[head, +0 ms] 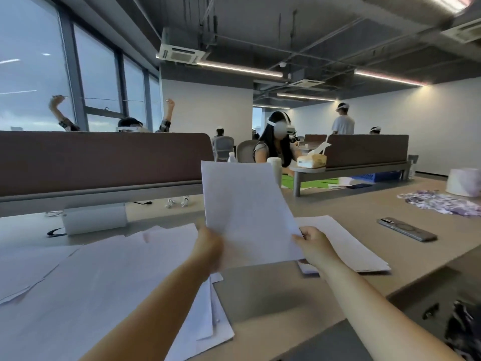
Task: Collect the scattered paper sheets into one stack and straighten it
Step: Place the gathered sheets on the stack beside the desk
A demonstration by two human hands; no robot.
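Two bare arms reach out from the bottom edge, which cuts them off. The left hand [209,247] and the right hand [313,244] are apart, and each one grips a bottom corner of the same sheet [247,212]. The sheet stands up in the air, tilted a little, above the table [325,280]. The left hand is blurry, so its fingers are hard to see. The sheet hides the fingers on its far side.

Under the left arm lies a big messy spread of papers [104,277]. They overlap, and I cannot count them. The left edge of the picture cuts some off. Under the right hand lies a small pile of papers [348,246], and the raised sheet covers part of it. A dark thing at the bottom right corner is too blurry to tell.

Farther right a phone [407,229] lies flat on the table. Beyond it are purple and white scraps [442,201] and a white roll [463,182], cut off by the right edge.

A brown divider [104,162] stands behind the papers and hides most of a person with both arms up. The raised sheet hides part of the divider. Farther back a person wearing a headset [276,149] sits at a desk.
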